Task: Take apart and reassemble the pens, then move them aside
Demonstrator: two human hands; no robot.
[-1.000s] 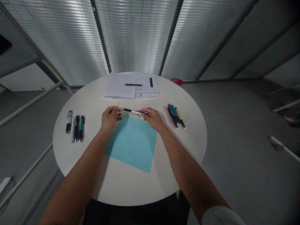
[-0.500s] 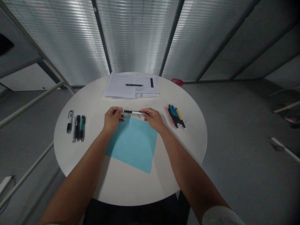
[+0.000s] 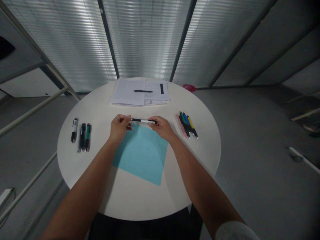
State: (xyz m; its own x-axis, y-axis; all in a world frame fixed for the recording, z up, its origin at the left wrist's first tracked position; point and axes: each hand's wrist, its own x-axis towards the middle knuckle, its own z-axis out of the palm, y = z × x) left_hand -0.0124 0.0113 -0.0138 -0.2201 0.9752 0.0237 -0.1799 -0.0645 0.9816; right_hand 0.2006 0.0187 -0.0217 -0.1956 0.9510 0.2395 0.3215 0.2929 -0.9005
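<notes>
A white pen with black ends (image 3: 144, 121) is held level between my two hands, over the far edge of a light blue sheet of paper (image 3: 142, 150). My left hand (image 3: 120, 126) pinches the pen's left tip between thumb and fingers. At the other end my right hand (image 3: 161, 126) has its fingers closed on the pen near its black right end. The blue sheet lies turned at an angle on the round white table (image 3: 145, 208), below both hands.
Several pens (image 3: 87, 136) lie on the table's left side. Coloured pens (image 3: 187, 124) and a pink strip (image 3: 180, 124) lie on the right. At the back is a stack of printed papers (image 3: 130, 95) with a black pen (image 3: 143, 91) on top. Metal rails (image 3: 35, 108) stand at the left.
My right hand's fingers have shifted slightly on the pen, so more of its right end now shows. My left hand keeps nearly the same place.
</notes>
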